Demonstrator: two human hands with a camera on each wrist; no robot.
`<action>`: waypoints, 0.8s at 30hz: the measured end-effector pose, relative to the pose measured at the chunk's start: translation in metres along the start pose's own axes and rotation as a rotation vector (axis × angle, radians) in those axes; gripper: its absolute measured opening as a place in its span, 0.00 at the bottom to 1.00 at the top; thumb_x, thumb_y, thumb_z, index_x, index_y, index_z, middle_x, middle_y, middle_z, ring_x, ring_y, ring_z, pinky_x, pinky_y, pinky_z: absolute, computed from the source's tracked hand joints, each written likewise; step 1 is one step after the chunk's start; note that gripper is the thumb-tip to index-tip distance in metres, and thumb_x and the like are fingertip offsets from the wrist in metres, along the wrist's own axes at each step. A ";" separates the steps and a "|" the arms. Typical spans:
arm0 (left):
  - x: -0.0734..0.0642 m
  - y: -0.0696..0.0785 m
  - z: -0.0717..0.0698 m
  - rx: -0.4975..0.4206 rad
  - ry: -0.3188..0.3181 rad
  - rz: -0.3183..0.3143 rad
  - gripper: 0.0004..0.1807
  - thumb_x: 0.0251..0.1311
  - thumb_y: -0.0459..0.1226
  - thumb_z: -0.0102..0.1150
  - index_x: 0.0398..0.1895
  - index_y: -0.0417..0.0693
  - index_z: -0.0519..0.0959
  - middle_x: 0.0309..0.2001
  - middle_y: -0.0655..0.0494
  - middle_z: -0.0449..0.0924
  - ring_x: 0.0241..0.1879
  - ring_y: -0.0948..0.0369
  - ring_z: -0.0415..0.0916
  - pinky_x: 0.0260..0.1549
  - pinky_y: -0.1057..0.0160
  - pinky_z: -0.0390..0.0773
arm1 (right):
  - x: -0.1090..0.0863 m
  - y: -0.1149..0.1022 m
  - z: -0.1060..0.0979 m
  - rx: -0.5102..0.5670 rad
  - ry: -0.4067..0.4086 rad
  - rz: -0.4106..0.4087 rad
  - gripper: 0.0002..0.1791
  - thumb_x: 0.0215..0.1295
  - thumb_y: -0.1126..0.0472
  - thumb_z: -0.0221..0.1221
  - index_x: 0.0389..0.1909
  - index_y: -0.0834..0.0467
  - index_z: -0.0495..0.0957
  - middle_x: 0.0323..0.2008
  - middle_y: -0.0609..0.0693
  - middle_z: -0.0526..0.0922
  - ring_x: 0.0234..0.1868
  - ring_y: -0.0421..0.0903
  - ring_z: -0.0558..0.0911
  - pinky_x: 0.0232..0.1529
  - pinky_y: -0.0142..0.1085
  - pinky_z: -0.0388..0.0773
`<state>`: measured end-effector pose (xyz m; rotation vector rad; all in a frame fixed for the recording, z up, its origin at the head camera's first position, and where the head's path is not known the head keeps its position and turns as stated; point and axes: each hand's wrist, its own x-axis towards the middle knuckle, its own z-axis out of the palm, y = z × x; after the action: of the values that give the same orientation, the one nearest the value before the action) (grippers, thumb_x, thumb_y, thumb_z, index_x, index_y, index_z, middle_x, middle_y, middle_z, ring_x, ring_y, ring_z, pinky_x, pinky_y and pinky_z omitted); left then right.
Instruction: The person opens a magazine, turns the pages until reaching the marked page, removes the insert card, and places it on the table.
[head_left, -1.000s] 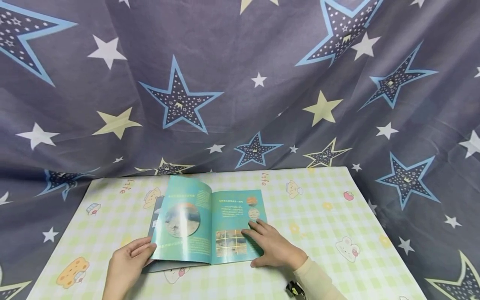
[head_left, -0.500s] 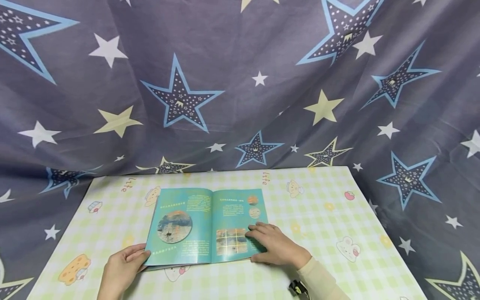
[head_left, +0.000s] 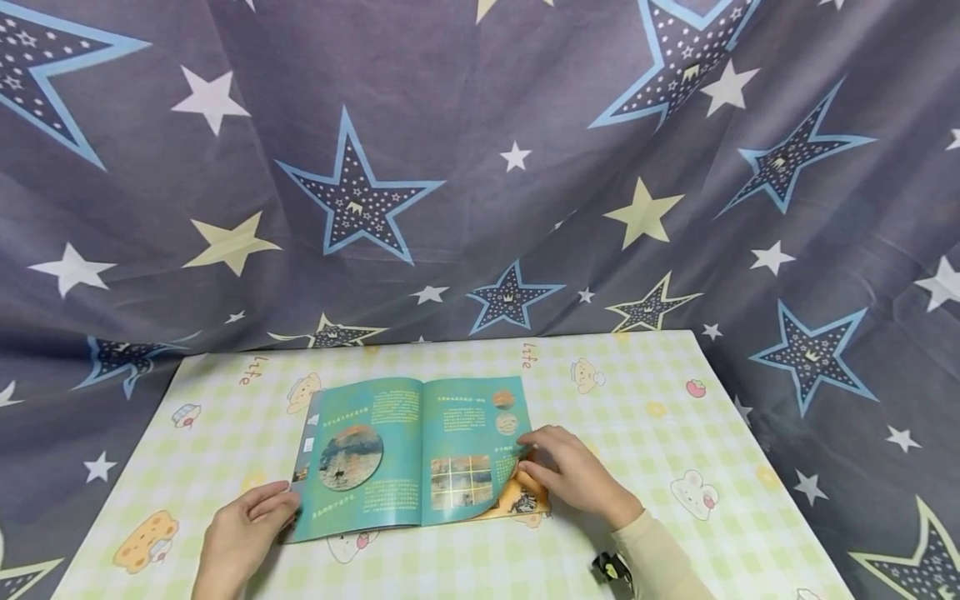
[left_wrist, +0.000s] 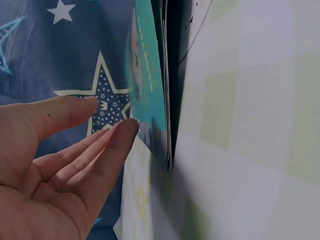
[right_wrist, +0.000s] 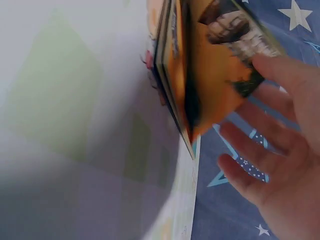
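Observation:
An open magazine (head_left: 397,450) with teal pages lies on the table in the head view. Its left page bears a round painting, its right page a gridded picture. At the right page's outer edge my right hand (head_left: 577,475) pinches the page, whose lower corner curls up and bares an orange page (head_left: 521,500) beneath. Up close in the right wrist view, the thumb of my right hand (right_wrist: 285,135) lies against the orange side, the other fingers spread. My left hand (head_left: 243,533) is beside the left edge, thumb and fingers apart; one fingertip looks close to the page edge (left_wrist: 152,100).
A checkered tablecloth (head_left: 645,450) with cartoon prints covers the table. Behind and at the sides hangs a dark curtain (head_left: 465,208) patterned with stars. A small black object (head_left: 611,567) hangs by the right sleeve.
The left page came down flat, and my left hand loosened from it. My right hand shifted rightward from resting on the right page to lifting its edge, showing orange underneath.

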<state>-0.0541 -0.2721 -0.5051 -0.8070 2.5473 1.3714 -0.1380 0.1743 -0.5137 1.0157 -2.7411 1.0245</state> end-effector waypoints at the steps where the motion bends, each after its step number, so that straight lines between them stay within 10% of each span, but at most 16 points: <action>1: -0.001 0.001 0.000 0.003 0.000 0.008 0.36 0.62 0.57 0.65 0.63 0.39 0.77 0.42 0.52 0.88 0.49 0.49 0.83 0.59 0.38 0.69 | 0.000 0.000 0.001 -0.008 0.038 0.003 0.19 0.70 0.52 0.64 0.55 0.59 0.80 0.47 0.50 0.82 0.48 0.45 0.81 0.48 0.42 0.81; 15: -0.015 0.028 0.015 -0.028 -0.084 0.176 0.28 0.67 0.50 0.62 0.64 0.43 0.77 0.48 0.53 0.86 0.48 0.57 0.84 0.59 0.45 0.74 | 0.012 -0.016 0.014 0.029 0.213 -0.043 0.24 0.64 0.61 0.69 0.60 0.60 0.76 0.41 0.46 0.83 0.41 0.46 0.83 0.39 0.44 0.85; 24: -0.020 0.045 0.031 -0.079 -0.134 0.275 0.26 0.66 0.50 0.64 0.61 0.46 0.79 0.48 0.55 0.86 0.48 0.61 0.84 0.53 0.59 0.80 | 0.016 -0.027 0.020 0.173 0.070 -0.072 0.21 0.74 0.65 0.57 0.66 0.55 0.72 0.61 0.49 0.78 0.57 0.49 0.80 0.49 0.38 0.84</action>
<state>-0.0649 -0.2193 -0.4828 -0.3690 2.5853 1.5524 -0.1308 0.1380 -0.5092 1.0702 -2.5774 1.2773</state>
